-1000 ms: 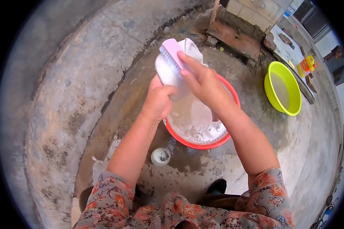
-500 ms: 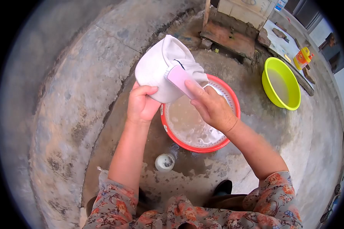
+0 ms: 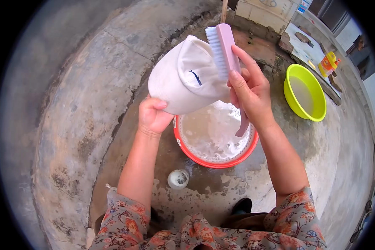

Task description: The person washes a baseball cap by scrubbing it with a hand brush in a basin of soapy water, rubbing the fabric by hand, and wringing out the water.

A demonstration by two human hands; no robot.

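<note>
A white cap [image 3: 171, 79] with a small dark blue mark on its front is held by the brim in my left hand [image 3: 153, 116], thumb on top. My right hand [image 3: 252, 89] grips a pink brush [image 3: 228, 48] with pale bristles, which face left toward the cap's crown. Whether the bristles touch the cloth is hard to tell. Below both hands stands a red-rimmed basin [image 3: 216, 165] with cloudy, sudsy water.
A yellow-green basin [image 3: 291, 98] with cloudy water stands at the right. Beyond it is a yellow bottle [image 3: 328, 63] near a board [image 3: 304, 48]. A small white cup [image 3: 178, 179] sits on the wet concrete below the red basin.
The brush has gone from lying over the cap, handle low, to upright at the cap's right side. The cap has turned so its inside no longer faces away and its front mark shows fully.
</note>
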